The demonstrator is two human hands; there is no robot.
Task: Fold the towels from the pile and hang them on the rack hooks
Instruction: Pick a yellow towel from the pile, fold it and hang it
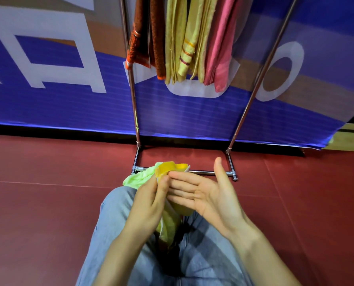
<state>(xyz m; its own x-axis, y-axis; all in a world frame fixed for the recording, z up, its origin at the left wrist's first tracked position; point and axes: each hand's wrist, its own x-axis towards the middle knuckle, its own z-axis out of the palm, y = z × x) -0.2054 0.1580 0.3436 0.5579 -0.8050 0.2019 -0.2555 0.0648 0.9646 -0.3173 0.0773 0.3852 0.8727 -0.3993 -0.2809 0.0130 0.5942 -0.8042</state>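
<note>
A yellow towel (165, 169) hangs over my lap, its top edge pinched between the thumb and fingers of my left hand (149, 201). My right hand (211, 193) lies flat against the cloth with straight fingers and the thumb raised. A light green towel (138, 178) lies bunched on my left knee, behind the left hand. On the metal rack (133, 100) ahead hang several folded towels: an orange one (139, 38), a yellow one (184, 38) and a pink one (221, 44).
I sit on a dark red floor (48, 182) in blue jeans (114, 219). The rack's base bar (205, 172) lies just beyond my hands. A blue and white banner (68, 100) forms the wall behind the rack.
</note>
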